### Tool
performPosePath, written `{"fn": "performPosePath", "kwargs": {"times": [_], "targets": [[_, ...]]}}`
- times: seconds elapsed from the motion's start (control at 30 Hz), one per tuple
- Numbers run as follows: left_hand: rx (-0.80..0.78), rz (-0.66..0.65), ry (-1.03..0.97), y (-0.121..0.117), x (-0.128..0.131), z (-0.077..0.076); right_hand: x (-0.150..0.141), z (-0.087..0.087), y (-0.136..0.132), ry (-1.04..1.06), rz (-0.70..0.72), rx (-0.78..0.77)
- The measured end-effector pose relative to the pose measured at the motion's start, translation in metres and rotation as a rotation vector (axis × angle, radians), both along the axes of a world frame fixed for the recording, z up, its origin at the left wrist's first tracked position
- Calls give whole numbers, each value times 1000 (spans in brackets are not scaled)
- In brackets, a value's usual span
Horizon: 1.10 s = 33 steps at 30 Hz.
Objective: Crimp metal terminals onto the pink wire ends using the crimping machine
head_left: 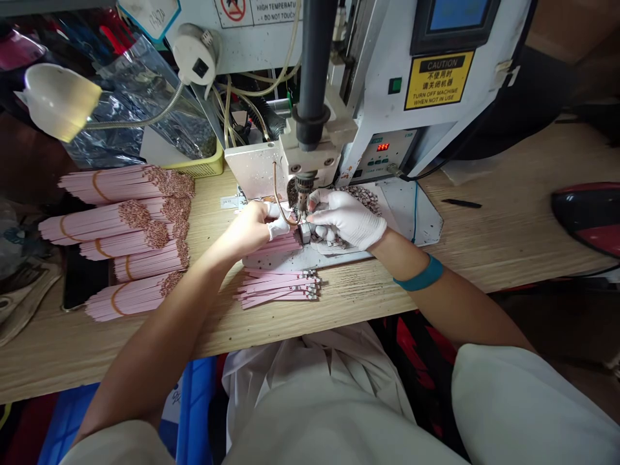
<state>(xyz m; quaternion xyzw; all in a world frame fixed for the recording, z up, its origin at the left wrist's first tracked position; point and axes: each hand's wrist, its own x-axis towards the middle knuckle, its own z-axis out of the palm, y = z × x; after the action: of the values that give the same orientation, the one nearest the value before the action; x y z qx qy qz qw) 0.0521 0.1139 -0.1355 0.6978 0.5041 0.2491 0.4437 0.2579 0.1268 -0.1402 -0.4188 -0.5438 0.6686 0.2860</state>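
My left hand, with white covers on the thumb and a finger, is closed in a pinch at the left of the machine's vertical head. Whatever its fingertips hold is too small to make out. From the right, my right hand in a white glove reaches the same spot, fingers bent together; what they grip is hidden. Pink strips lie under my left hand on the white base plate. Small metal-looking parts are heaped behind and below my right hand. Nearer me rest several pink strips with metal ends.
Banded bundles of pink strips are stacked at left, by a dark phone and yellow basket. A lit lamp stands behind. On the right are a black pen-like stick and a red-and-black object.
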Motion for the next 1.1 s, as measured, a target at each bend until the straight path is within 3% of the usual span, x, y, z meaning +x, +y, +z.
{"fn": "performPosePath", "kwargs": {"times": [0.1, 0.2, 0.33, 0.47, 0.57, 0.7, 0.8, 0.93, 1.1], "targets": [[14, -22, -2, -3, -2, 4, 10, 9, 2, -132, -10, 141], [-2, -95, 65, -12, -4, 13, 29, 23, 8, -391, -75, 441], [66, -211, 286, -26, -3, 21, 48, 31, 14, -688, 34, 721], [329, -103, 589, -29, -3, 13, 47, 22, 15, -815, 129, 750], [395, -90, 681, -29, -2, 6, 43, 11, 16, -845, 206, 830], [386, -112, 656, -28, 0, 3, 39, 2, 16, -937, 258, 921], [327, -119, 594, -26, 0, 4, 37, 4, 14, -921, 195, 906], [292, -111, 494, -24, -3, 6, 33, 11, 9, -809, 61, 793], [256, -104, 416, -22, -6, 7, 27, 14, 7, -613, 18, 632]]}}
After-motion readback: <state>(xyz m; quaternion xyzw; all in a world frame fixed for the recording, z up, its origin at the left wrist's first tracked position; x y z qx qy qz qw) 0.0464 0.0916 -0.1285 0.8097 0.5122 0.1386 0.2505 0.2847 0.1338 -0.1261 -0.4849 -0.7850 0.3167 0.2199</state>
